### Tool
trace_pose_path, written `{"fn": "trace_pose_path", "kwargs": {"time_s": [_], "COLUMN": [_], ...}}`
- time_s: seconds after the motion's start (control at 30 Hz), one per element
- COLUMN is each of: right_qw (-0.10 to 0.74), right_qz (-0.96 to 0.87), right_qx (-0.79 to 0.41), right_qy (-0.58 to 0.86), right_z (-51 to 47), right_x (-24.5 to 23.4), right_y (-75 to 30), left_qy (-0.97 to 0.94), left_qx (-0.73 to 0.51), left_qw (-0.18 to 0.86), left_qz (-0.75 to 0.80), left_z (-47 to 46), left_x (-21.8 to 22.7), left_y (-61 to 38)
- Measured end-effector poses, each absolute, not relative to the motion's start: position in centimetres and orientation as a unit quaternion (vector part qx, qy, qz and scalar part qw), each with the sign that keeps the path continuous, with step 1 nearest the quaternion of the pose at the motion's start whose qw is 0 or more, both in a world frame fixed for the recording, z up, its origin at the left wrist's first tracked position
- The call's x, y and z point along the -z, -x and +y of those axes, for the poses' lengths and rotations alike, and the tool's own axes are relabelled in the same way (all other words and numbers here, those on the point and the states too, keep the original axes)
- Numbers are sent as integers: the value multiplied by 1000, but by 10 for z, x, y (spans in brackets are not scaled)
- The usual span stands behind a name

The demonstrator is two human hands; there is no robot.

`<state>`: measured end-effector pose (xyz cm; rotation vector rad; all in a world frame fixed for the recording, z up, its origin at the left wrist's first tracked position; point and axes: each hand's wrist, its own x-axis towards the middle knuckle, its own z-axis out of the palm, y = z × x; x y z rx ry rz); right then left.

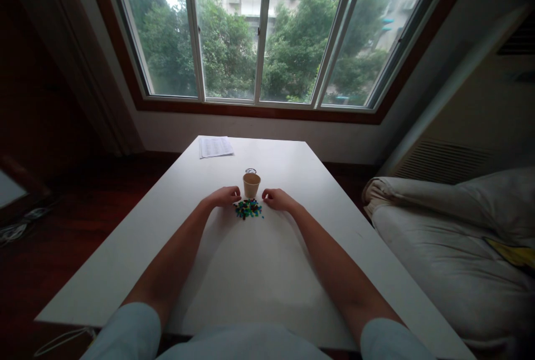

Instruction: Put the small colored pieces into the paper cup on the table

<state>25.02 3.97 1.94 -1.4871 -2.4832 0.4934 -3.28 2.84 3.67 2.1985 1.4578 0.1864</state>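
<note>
A tan paper cup [251,187] stands upright on the white table [259,271], its open mouth facing up. Directly in front of it lies a loose pile of small coloured pieces [248,209], mostly green and blue with some red and yellow; their exact kind is too small to tell. My left hand [228,196] rests at the pile's left edge, fingers curled inward. To the right of the cup, my right hand [277,199] lies on the table with its fingers bent toward the thumb. Whatever either hand may hold is too small to make out.
Behind the cup is a small round object with a dark rim [251,171]. Printed sheets of paper [215,146] lie at the table's far left corner. A sofa with a pale cover [426,226] stands to the right, and a wide window [259,31] is ahead.
</note>
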Motion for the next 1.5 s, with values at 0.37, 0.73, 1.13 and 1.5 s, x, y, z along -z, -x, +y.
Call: {"fn": "trace_pose_path", "kwargs": {"time_s": [0.37,0.73,1.13,1.5], "right_qw": [13,51,76,82], "right_qz": [-861,-894,-899,-901], "right_qx": [-254,-154,-133,-129], "right_qy": [441,418,410,405], "right_z": [33,31,29,20], "right_x": [-26,-24,-20,-28], "right_y": [-255,-241,-230,-227], "left_qy": [-825,-842,-861,-885], "left_qx": [-14,-11,-8,-21], "left_qw": [200,173,152,135], "left_qz": [528,511,486,445], "left_z": [25,21,22,19], "left_x": [-44,-42,-36,-32], "left_y": [34,28,21,15]}}
